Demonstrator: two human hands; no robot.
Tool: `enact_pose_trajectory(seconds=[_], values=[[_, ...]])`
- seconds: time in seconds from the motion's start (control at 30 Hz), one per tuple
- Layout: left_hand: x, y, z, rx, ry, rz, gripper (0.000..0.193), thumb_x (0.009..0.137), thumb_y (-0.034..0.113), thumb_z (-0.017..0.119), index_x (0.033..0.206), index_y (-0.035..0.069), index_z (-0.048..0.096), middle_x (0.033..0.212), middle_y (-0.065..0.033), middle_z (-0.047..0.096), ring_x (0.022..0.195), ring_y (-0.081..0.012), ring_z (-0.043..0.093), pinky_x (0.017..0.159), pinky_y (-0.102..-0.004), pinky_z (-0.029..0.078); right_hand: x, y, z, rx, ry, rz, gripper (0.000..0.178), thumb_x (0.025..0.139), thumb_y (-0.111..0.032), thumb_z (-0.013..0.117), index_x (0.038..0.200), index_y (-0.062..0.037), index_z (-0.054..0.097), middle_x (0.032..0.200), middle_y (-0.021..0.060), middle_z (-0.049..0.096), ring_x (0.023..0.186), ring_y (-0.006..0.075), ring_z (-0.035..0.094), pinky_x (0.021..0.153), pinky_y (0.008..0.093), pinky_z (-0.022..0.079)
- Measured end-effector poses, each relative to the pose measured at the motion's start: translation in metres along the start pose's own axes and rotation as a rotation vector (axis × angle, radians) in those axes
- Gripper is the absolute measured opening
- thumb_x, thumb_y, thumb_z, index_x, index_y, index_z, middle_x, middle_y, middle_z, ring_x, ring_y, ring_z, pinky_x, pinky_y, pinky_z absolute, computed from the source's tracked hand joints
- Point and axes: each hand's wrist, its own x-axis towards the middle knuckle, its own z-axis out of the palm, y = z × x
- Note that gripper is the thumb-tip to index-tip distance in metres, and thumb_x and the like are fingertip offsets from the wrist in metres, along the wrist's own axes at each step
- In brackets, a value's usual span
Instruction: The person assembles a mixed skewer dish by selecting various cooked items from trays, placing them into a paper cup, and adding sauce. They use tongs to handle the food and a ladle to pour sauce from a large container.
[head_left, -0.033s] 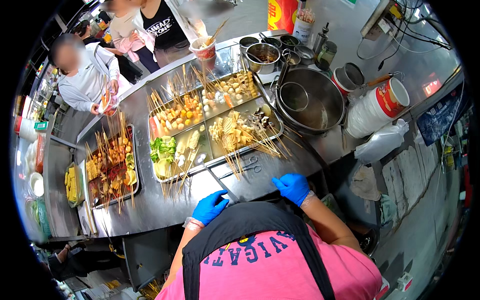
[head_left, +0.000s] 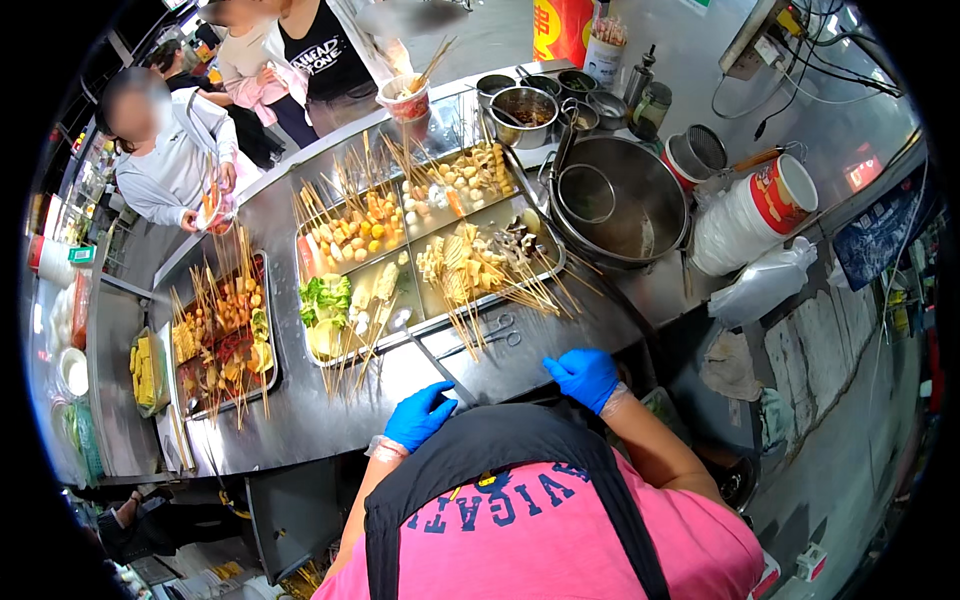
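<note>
My left hand (head_left: 420, 415), in a blue glove, rests at the counter's near edge with fingers stretched out and apart. My right hand (head_left: 585, 377), also blue-gloved, lies on the edge farther right, loosely bent and holding nothing visible. Between and beyond them lies a metal tool with scissor-like loop handles (head_left: 505, 331). Past it sits a divided steel tray (head_left: 413, 283) of skewered food in broth: leafy greens, balls, folded tofu sheets (head_left: 460, 262) and dark pieces. Bare skewer ends stick out over its near rim.
A second tray (head_left: 271, 345) of skewers in red broth stands left. At right are a large pot (head_left: 665, 215) with a strainer (head_left: 587, 193), sauce pots (head_left: 525, 110) and stacked paper buckets (head_left: 785, 195). Across the counter, a person (head_left: 165, 150) holds a cup of skewers (head_left: 215, 215).
</note>
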Motion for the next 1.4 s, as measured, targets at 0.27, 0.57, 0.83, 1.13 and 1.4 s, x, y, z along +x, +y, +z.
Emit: enact_pose_trajectory(seconds=[0.27,0.57,0.83,1.13,1.4], values=[[0.001,-0.001,-0.003,0.238,-0.031,0.054,0.050,0.083,0.040,0.054,0.121,0.007,0.051,0.103,-0.0163,0.061,0.094,-0.0315,0.059,0.084,-0.0373,0.046,-0.001,-0.009,0.009,0.255,-0.153,0.098,0.035,0.081,-0.017,0.063,0.051,-0.0017,0.052,0.048,0.0134,0.050,0.041,0.0271,0.047,0.044,0.0383,0.037],[-0.013,-0.009,-0.002,-0.393,-0.087,0.103,0.045,0.088,0.030,0.054,0.127,0.011,0.045,0.107,-0.0086,0.059,0.098,-0.0168,0.054,0.089,-0.0329,0.042,0.055,-0.045,0.017,1.130,-0.381,0.317,0.028,0.091,-0.023,0.047,0.098,0.0007,0.058,0.097,0.0121,0.062,0.086,0.0219,0.061,0.078,0.0346,0.047],[0.003,0.045,-0.013,-1.716,-0.242,0.402,0.059,0.086,0.039,0.055,0.129,0.002,0.039,0.123,-0.0113,0.048,0.114,-0.0219,0.046,0.101,-0.0357,0.034,0.104,-0.174,0.051,1.516,-0.780,0.210,0.082,0.083,-0.057,0.046,0.136,0.0030,0.026,0.137,0.0194,0.032,0.126,0.0313,0.034,0.105,0.0412,0.025],[0.009,0.019,-0.010,-1.874,0.050,-0.146,0.064,0.073,0.066,0.056,0.087,0.003,0.057,0.079,-0.0113,0.058,0.075,-0.0227,0.056,0.072,-0.0355,0.047,0.096,-0.179,0.086,1.256,-0.833,0.130,0.097,0.079,-0.042,0.062,0.143,-0.0105,-0.005,0.144,0.0194,0.018,0.131,0.0280,0.025,0.106,0.0355,0.021],[0.019,0.006,-0.012,-1.851,-0.089,-0.114,0.061,0.076,0.066,0.052,0.084,0.006,0.057,0.078,-0.0098,0.058,0.075,-0.0217,0.057,0.072,-0.0349,0.048,0.091,-0.157,0.095,0.852,-0.765,-0.134,0.095,0.081,-0.038,0.060,0.142,-0.0106,-0.006,0.145,0.0187,0.016,0.132,0.0274,0.023,0.106,0.0344,0.021]])
